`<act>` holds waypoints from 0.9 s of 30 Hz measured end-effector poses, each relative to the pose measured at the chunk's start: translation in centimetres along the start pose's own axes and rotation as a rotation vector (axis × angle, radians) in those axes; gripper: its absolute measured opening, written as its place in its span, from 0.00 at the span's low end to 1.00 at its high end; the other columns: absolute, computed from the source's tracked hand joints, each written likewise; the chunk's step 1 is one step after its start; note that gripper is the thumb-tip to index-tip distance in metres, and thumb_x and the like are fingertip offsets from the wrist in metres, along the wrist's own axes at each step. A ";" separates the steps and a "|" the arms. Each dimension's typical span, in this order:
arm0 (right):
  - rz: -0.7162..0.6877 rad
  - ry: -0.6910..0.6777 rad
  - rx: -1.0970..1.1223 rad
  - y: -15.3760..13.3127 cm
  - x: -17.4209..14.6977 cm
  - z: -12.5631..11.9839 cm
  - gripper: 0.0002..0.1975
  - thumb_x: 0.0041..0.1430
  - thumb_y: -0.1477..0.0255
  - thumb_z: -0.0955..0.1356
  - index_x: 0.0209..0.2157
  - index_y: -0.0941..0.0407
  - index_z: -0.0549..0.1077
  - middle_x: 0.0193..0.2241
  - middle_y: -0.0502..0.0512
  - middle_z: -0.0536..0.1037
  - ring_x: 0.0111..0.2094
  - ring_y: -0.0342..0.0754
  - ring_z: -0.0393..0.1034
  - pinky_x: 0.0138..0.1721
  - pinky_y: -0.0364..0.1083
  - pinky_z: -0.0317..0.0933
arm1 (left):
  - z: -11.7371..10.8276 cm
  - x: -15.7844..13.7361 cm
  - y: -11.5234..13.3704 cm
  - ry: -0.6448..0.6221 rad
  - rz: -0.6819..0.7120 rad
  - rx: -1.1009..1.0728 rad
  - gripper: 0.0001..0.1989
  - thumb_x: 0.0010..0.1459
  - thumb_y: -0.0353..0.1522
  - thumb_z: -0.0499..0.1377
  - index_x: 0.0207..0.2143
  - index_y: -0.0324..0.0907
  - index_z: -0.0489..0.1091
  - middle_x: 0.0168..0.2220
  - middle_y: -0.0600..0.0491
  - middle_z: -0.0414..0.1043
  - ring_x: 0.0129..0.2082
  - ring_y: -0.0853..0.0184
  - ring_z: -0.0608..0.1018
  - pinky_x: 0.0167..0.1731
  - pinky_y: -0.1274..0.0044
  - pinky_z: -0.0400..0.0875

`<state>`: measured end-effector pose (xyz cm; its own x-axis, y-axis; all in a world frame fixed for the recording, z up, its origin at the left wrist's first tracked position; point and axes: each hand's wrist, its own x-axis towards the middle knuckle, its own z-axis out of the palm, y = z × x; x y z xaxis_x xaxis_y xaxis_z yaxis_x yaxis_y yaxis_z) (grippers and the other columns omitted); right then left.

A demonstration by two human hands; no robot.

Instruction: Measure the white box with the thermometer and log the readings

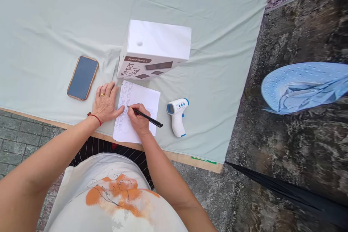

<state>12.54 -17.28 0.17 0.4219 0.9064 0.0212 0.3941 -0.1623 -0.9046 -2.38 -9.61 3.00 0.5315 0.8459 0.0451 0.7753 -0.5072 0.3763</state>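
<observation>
Between the fingers of my right hand [139, 119] is a black pen [149, 117], its tip on or just over a sheet of paper [141, 98]. Rows of small print and a hand-drawn circle show on the sheet's left part. My left hand [105, 105] lies flat with fingers stretched out, its thumb on the paper's left edge and the rest on the tablecloth. It holds nothing. Behind the paper stands a white box [159, 40] marked "NutriMotion Super Meal". A white and blue infrared thermometer [178, 116] lies right of my right hand.
A phone [83, 78] in an orange-edged case lies left of my left hand. Pale green cloth [214, 61] covers the table, whose front edge is near my body. Beyond the right side, a light blue dotted hat [299, 85] appears above dark rough ground.
</observation>
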 end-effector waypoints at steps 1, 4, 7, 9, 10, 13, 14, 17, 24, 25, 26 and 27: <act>0.001 -0.005 -0.002 0.0 0.0 0.0 0.08 0.53 0.64 0.64 0.25 0.52 0.69 0.20 0.46 0.73 0.23 0.45 0.66 0.29 0.46 0.64 | 0.0 0.0 0.0 -0.002 0.000 0.001 0.36 0.50 0.45 0.61 0.59 0.38 0.59 0.64 0.36 0.58 0.64 0.44 0.61 0.65 0.54 0.47; 0.003 -0.025 -0.008 0.0 0.0 -0.1 0.08 0.52 0.64 0.64 0.25 0.52 0.69 0.20 0.46 0.73 0.23 0.45 0.65 0.29 0.46 0.63 | -0.2 0.0 0.1 -0.009 -0.002 0.002 0.36 0.51 0.44 0.60 0.59 0.38 0.59 0.64 0.37 0.58 0.64 0.44 0.61 0.65 0.54 0.47; 0.005 -0.020 0.005 0.0 0.0 -0.2 0.08 0.52 0.64 0.64 0.25 0.52 0.69 0.20 0.47 0.73 0.23 0.45 0.66 0.29 0.46 0.64 | -0.2 0.0 0.1 -0.015 -0.010 -0.001 0.36 0.51 0.44 0.60 0.59 0.38 0.59 0.65 0.37 0.58 0.64 0.44 0.60 0.65 0.54 0.47; 0.011 -0.007 0.014 0.0 0.0 -0.2 0.08 0.52 0.63 0.64 0.25 0.52 0.69 0.21 0.47 0.73 0.23 0.44 0.66 0.29 0.46 0.64 | -0.2 0.0 0.1 -0.016 -0.013 -0.010 0.36 0.51 0.44 0.60 0.59 0.39 0.59 0.65 0.37 0.57 0.64 0.44 0.60 0.65 0.54 0.46; 0.015 -0.002 0.015 0.0 0.0 -0.1 0.08 0.52 0.63 0.64 0.25 0.52 0.69 0.21 0.47 0.74 0.23 0.44 0.66 0.29 0.46 0.64 | -0.2 0.0 0.1 -0.015 -0.013 -0.016 0.36 0.51 0.44 0.60 0.59 0.39 0.59 0.65 0.37 0.57 0.65 0.44 0.60 0.65 0.54 0.46; 0.016 -0.001 0.004 0.1 0.0 -0.1 0.08 0.52 0.64 0.64 0.26 0.52 0.69 0.21 0.47 0.74 0.23 0.45 0.66 0.30 0.46 0.64 | -0.2 0.1 0.1 -0.013 -0.015 -0.023 0.36 0.50 0.44 0.61 0.59 0.40 0.59 0.65 0.38 0.57 0.64 0.44 0.60 0.65 0.53 0.47; 0.014 -0.003 0.000 0.1 0.0 -0.1 0.08 0.52 0.64 0.64 0.26 0.52 0.69 0.21 0.47 0.73 0.23 0.45 0.66 0.30 0.46 0.64 | -0.2 0.1 0.1 -0.014 -0.016 -0.022 0.36 0.50 0.44 0.61 0.59 0.40 0.59 0.65 0.38 0.58 0.64 0.44 0.60 0.65 0.53 0.47; 0.013 0.001 0.004 0.0 0.0 -0.1 0.08 0.53 0.63 0.64 0.26 0.52 0.69 0.20 0.47 0.73 0.23 0.44 0.66 0.29 0.46 0.64 | -0.3 0.1 0.2 -0.019 -0.018 -0.018 0.36 0.51 0.44 0.61 0.59 0.39 0.59 0.65 0.38 0.58 0.64 0.45 0.60 0.65 0.54 0.47; 0.007 0.003 0.014 -0.1 0.0 -0.1 0.08 0.53 0.63 0.64 0.26 0.53 0.68 0.21 0.47 0.73 0.23 0.44 0.66 0.30 0.46 0.64 | -0.3 0.1 0.2 -0.024 -0.011 -0.006 0.36 0.51 0.44 0.60 0.59 0.37 0.59 0.65 0.36 0.58 0.64 0.44 0.60 0.65 0.54 0.47; 0.004 0.001 0.008 0.0 0.0 -0.1 0.08 0.53 0.63 0.64 0.26 0.52 0.68 0.21 0.47 0.73 0.23 0.44 0.65 0.30 0.46 0.64 | -0.3 0.1 0.2 -0.022 -0.011 -0.007 0.36 0.51 0.44 0.60 0.59 0.37 0.59 0.65 0.36 0.58 0.64 0.44 0.60 0.65 0.54 0.47; 0.003 0.002 0.003 0.0 0.1 -0.1 0.08 0.53 0.63 0.64 0.26 0.52 0.68 0.21 0.47 0.73 0.23 0.44 0.65 0.30 0.46 0.64 | -0.3 0.1 0.2 -0.020 -0.012 -0.010 0.36 0.51 0.44 0.60 0.59 0.38 0.59 0.65 0.36 0.57 0.64 0.44 0.60 0.65 0.54 0.47; 0.002 0.006 -0.001 0.0 0.1 0.0 0.08 0.53 0.63 0.64 0.26 0.52 0.68 0.21 0.47 0.73 0.23 0.44 0.65 0.30 0.46 0.64 | -0.3 0.1 0.2 -0.019 -0.012 -0.014 0.36 0.51 0.44 0.60 0.59 0.38 0.59 0.65 0.37 0.57 0.64 0.44 0.60 0.65 0.54 0.47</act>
<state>12.60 -17.24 0.19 0.4275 0.9038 0.0215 0.3938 -0.1648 -0.9043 -2.30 -9.55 3.32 0.5288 0.8485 0.0227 0.7769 -0.4945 0.3898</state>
